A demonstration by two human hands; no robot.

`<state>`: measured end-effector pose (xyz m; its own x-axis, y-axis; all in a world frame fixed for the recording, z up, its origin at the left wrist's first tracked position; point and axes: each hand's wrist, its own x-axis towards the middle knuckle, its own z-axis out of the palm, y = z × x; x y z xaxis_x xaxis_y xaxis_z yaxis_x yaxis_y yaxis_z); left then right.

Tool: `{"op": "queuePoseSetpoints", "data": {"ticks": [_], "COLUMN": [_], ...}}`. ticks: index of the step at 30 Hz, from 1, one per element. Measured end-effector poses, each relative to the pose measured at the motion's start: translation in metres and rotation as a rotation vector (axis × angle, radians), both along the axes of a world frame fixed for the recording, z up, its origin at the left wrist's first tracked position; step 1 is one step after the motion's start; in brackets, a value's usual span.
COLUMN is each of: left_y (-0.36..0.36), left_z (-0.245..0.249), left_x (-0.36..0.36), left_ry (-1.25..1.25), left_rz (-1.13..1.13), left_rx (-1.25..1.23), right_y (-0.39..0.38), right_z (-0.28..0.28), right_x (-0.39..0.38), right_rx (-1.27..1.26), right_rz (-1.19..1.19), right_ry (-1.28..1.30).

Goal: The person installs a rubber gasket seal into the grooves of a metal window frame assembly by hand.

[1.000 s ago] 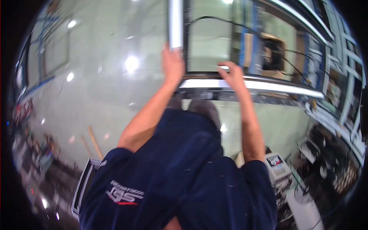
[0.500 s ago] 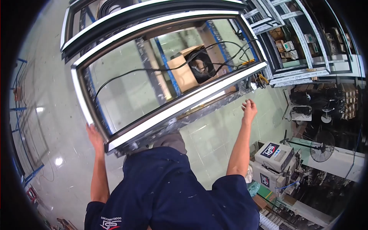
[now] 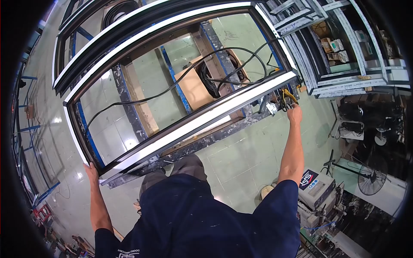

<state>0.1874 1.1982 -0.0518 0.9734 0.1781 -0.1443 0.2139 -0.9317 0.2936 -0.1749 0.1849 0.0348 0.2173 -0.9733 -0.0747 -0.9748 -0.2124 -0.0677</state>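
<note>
A large rectangular window frame [image 3: 167, 136], white on its outer faces with a dark inner edge, lies tilted across a work stand [image 3: 215, 142]. My left hand [image 3: 91, 173] grips its near left corner, thumb on the white face and the other fingers partly hidden. At the stand's right end, my right hand [image 3: 294, 114] has its fingers closed at the yellow-handled pliers [image 3: 289, 97]; the exact grip is small in view. Dark and metal tools [image 3: 270, 106] lie beside the pliers. A black cable [image 3: 142, 101] runs across the frame's opening.
Beneath the opening is a cardboard box [image 3: 191, 90] holding coiled black cable. Another frame [image 3: 71, 64] lies just beyond. More film-covered frames [image 3: 344, 88] stand at the right. A floor fan [image 3: 372, 175] and a grey machine [image 3: 316, 189] are at the lower right.
My right hand has moved from above the floor to the pliers at the stand's right end. My left hand stays on the frame's corner; the whole view has shifted.
</note>
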Motion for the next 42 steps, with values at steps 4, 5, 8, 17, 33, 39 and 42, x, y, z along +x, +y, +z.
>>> {"op": "queuePoseSetpoints", "data": {"ticks": [4,5,8,17,33,39,42], "left_y": [0.0,0.002,-0.018,-0.051,-0.044,-0.052,-0.068], "left_z": [0.004,0.005,0.027,0.066,0.116,0.101,0.107], "left_x": [-0.012,-0.013,-0.017,-0.027,0.117,0.18,0.196], "left_ry": [0.106,0.127,0.189,0.25,-0.125,0.113,0.132], "left_rz": [0.068,0.078,0.125,0.144,-1.187,-1.622,-1.793], "left_rx": [0.041,0.042,-0.132,-0.011,0.174,0.094,0.236], "right_y": [-0.018,-0.018,-0.032,-0.088,0.216,0.56,0.676], "right_z": [-0.012,-0.013,-0.025,-0.055,0.099,0.068,0.052], "right_x": [-0.014,-0.016,-0.018,-0.048,-0.078,-0.053,-0.018], "right_rx": [0.138,0.111,0.166,0.453,0.765,1.06,1.27], "right_rz": [0.256,0.31,0.399,0.302,-0.301,-0.087,-0.173], "right_ry": [0.07,0.079,0.067,0.0,-0.631,-1.146,-1.361]}}
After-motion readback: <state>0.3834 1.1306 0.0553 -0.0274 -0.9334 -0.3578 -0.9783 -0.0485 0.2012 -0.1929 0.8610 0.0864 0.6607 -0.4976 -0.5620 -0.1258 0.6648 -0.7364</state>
